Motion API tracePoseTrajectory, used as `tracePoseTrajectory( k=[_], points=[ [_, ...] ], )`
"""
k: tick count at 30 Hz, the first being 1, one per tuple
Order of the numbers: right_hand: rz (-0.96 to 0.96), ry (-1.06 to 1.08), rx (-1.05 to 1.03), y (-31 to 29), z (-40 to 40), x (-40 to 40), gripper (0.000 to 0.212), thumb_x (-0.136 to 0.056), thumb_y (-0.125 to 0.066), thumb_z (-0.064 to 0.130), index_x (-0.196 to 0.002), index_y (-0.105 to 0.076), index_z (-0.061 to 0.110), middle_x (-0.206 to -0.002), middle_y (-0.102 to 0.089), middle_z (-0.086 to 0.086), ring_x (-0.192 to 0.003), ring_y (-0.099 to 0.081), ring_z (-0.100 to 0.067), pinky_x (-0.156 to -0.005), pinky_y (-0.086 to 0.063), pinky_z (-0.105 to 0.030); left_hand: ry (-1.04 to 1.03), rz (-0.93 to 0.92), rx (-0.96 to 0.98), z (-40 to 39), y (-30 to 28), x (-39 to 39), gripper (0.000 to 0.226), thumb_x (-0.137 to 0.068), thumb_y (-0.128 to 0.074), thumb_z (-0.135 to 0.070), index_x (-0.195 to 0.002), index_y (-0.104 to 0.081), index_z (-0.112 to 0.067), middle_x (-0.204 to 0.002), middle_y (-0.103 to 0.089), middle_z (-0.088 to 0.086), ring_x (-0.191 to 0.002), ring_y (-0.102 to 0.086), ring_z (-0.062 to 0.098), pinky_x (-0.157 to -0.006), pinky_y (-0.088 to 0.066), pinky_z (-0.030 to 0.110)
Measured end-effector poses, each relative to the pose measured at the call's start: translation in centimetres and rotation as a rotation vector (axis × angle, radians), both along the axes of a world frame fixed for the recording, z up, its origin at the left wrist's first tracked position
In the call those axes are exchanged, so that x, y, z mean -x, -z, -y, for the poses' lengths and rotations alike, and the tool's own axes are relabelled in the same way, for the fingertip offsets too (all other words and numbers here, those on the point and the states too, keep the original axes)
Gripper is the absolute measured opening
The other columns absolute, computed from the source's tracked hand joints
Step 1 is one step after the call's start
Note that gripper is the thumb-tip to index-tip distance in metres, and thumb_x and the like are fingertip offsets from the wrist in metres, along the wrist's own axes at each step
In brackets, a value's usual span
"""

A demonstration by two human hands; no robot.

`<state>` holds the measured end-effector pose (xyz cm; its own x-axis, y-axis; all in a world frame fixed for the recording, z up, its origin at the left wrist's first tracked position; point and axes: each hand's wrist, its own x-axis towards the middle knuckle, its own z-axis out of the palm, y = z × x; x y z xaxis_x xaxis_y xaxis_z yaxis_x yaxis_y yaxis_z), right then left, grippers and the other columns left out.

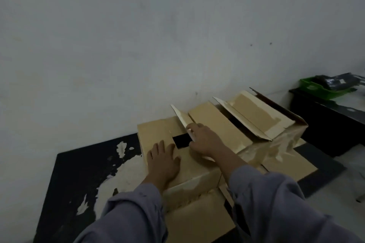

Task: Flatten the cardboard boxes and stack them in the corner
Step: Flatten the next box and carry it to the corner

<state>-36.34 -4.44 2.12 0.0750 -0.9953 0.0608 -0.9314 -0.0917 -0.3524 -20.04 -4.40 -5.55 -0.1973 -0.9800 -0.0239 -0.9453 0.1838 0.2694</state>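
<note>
A dark worktop [83,163] with pale peeled patches fills the view at 8 o'clock. The left hand [163,161] lies flat, its grip open, fingers spread on the top of the near cardboard box [156,130] at 6 o'clock. The right hand [203,140] has its grip closed on a raised flap [180,115] of that box, beside a dark opening. A second box [256,116], flaps up, sits behind at 3 o'clock against the wall. A green tray [316,89] rests at the far right.
</note>
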Motion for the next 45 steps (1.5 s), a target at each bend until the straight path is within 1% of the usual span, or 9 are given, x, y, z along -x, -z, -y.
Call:
tracePoseTrajectory(
  k=[3, 11, 16, 19, 25, 30, 33, 37, 45],
  points=[
    [0.040, 0.023, 0.055, -1.6, 1.4, 2.9, 0.033, -0.077, -0.059, 0.017, -0.103, -0.038, 0.016, -0.102, -0.048, -0.008, -0.086, -0.053, -0.031, -0.069, -0.046, -0.041, -0.101, 0.081, 0.023, 0.1, 1.0, 1.9, 0.072, -0.090, -0.017, -0.071, -0.152, -0.010, -0.035, -0.163, 0.004, 0.005, -0.149, 0.004, 0.030, -0.118, -0.002, 0.051],
    [-0.231, 0.338, 0.053, -0.1, 2.9, 10.0, 0.052, -0.087, -0.042, 0.009, -0.137, -0.032, 0.017, -0.148, -0.025, -0.014, -0.134, -0.026, -0.036, -0.104, -0.028, -0.056, -0.245, 0.138, -0.001, 1.1, 1.5, 4.5, 0.083, -0.086, -0.026, -0.074, -0.153, -0.006, -0.031, -0.162, 0.007, 0.009, -0.148, 0.007, 0.035, -0.117, 0.001, 0.056],
    [-0.377, 0.219, -0.034, 5.1, 1.4, 9.4, 0.059, -0.095, -0.030, 0.047, -0.149, -0.019, 0.026, -0.162, -0.003, -0.010, -0.147, 0.006, -0.037, -0.106, 0.014, -0.071, -0.252, 0.144, -0.085, 1.0, -0.3, 5.4, 0.072, -0.094, -0.035, -0.052, -0.154, -0.006, -0.024, -0.162, 0.004, 0.012, -0.147, 0.003, 0.038, -0.117, -0.006, 0.056],
    [-0.416, 0.208, -0.023, 6.0, 1.6, 8.5, 0.076, -0.090, -0.025, 0.065, -0.154, -0.009, 0.026, -0.162, 0.003, -0.011, -0.147, 0.011, -0.038, -0.101, 0.023, -0.068, -0.216, 0.113, -0.089, 2.0, -3.9, 4.6, 0.063, -0.088, -0.050, -0.039, -0.144, -0.026, -0.020, -0.146, -0.033, 0.014, -0.131, -0.036, 0.037, -0.101, -0.037, 0.049],
    [-0.332, 0.223, -0.073, 6.3, 2.3, 7.2, 0.077, -0.090, -0.030, 0.065, -0.154, -0.008, 0.029, -0.162, 0.007, -0.010, -0.145, 0.015, -0.042, -0.107, 0.013, -0.068, -0.349, 0.181, 0.041, 3.1, -10.8, -0.1, 0.033, -0.086, -0.052, -0.009, -0.118, -0.052, -0.011, -0.103, -0.062, 0.006, -0.091, -0.061, 0.025, -0.064, -0.041, 0.031],
    [-0.304, 0.246, -0.098, 5.8, 2.5, 6.7, 0.074, -0.090, -0.037, 0.061, -0.152, -0.013, 0.030, -0.162, 0.006, -0.010, -0.145, 0.014, -0.041, -0.110, 0.007, -0.067, -0.560, 0.252, 0.010, 2.6, -10.2, -5.2, 0.042, -0.089, -0.049, -0.012, -0.130, -0.046, -0.004, -0.125, -0.056, 0.010, -0.115, -0.054, 0.027, -0.095, -0.039, 0.038],
    [-0.309, 0.246, -0.078, 6.0, 2.8, 6.4, 0.072, -0.089, -0.039, 0.058, -0.151, -0.014, 0.029, -0.161, 0.004, -0.011, -0.145, 0.012, -0.042, -0.109, 0.007, -0.069, -0.590, 0.292, -0.094, 1.7, -6.4, -7.5, 0.070, -0.095, -0.040, -0.033, -0.150, -0.015, 0.003, -0.158, -0.014, 0.021, -0.143, -0.019, 0.038, -0.115, -0.021, 0.050],
    [-0.327, 0.234, -0.038, 6.6, 3.4, 6.5, 0.075, -0.087, -0.041, 0.059, -0.149, -0.015, 0.028, -0.161, 0.002, -0.011, -0.145, 0.010, -0.043, -0.108, 0.007, -0.071, -0.524, 0.075, -0.169, -0.4, -1.5, -6.6, 0.099, -0.085, -0.012, -0.078, -0.154, -0.005, -0.007, -0.161, -0.001, 0.018, -0.146, -0.002, 0.042, -0.114, -0.008, 0.061],
    [-0.342, 0.123, 0.030, 6.8, 7.8, 6.4, 0.067, -0.084, -0.058, 0.042, -0.140, -0.025, 0.026, -0.158, -0.003, -0.015, -0.144, -0.003, -0.043, -0.109, -0.001, -0.069, -0.527, 0.045, -0.113, -0.1, 1.0, -4.8, 0.089, -0.092, -0.016, -0.070, -0.154, -0.003, -0.007, -0.160, -0.006, 0.018, -0.146, -0.011, 0.038, -0.115, -0.021, 0.052]
  ],
)
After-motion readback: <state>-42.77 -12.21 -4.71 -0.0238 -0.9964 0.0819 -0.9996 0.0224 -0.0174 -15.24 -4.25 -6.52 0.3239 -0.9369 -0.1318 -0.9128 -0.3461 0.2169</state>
